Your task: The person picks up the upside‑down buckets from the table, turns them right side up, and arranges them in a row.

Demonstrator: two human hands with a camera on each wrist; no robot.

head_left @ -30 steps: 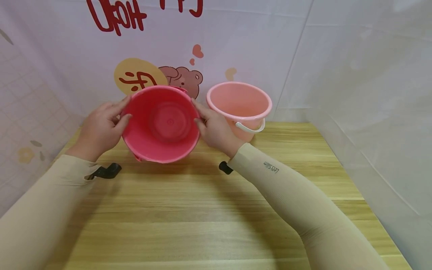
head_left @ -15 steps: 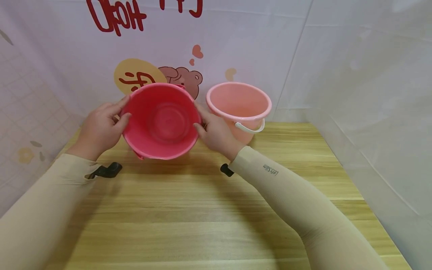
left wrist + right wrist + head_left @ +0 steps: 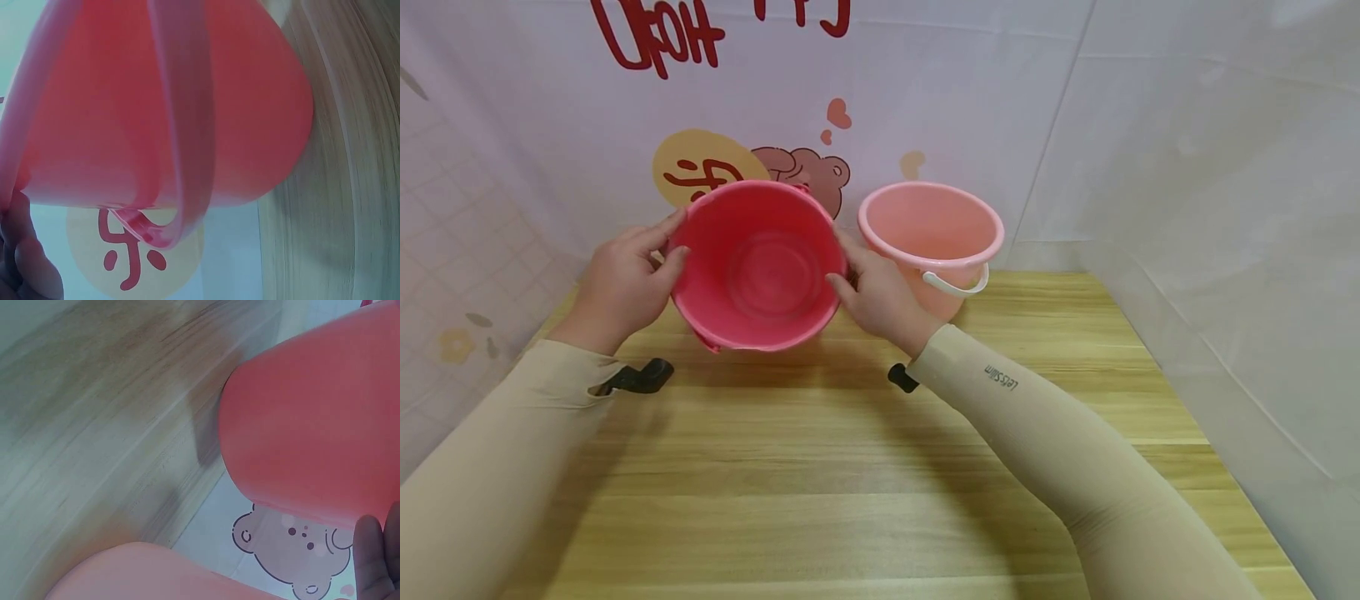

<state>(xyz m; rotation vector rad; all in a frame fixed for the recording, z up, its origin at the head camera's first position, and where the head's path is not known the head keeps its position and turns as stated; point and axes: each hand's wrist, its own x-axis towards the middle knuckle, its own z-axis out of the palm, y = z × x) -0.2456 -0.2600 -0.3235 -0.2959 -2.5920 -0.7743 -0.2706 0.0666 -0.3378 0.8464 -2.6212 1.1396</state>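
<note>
A dark pink bucket [image 3: 772,275] is tilted so its open mouth faces the head camera, showing a bare inside. My left hand [image 3: 628,283] grips its rim on the left, thumb inside and fingers behind. On the rim's other side my right hand [image 3: 880,287] holds on in the same way, thumb over the edge. In the left wrist view the bucket's pink handle [image 3: 187,125] hangs across its outer wall. Fingertips [image 3: 370,550] press along the outside of the wall in the right wrist view.
A light pink bucket [image 3: 951,275] with a white handle [image 3: 958,287] stands upright at the back, just right of my right hand. Wood-grain table [image 3: 820,500] lies below. A printed white backdrop [image 3: 985,100] rises behind, and pale side walls [image 3: 1225,208] close in the table.
The dark pink bucket has risen slightly and shifted a little left, with both hands still on its rim. The light pink bucket has stayed in place.
</note>
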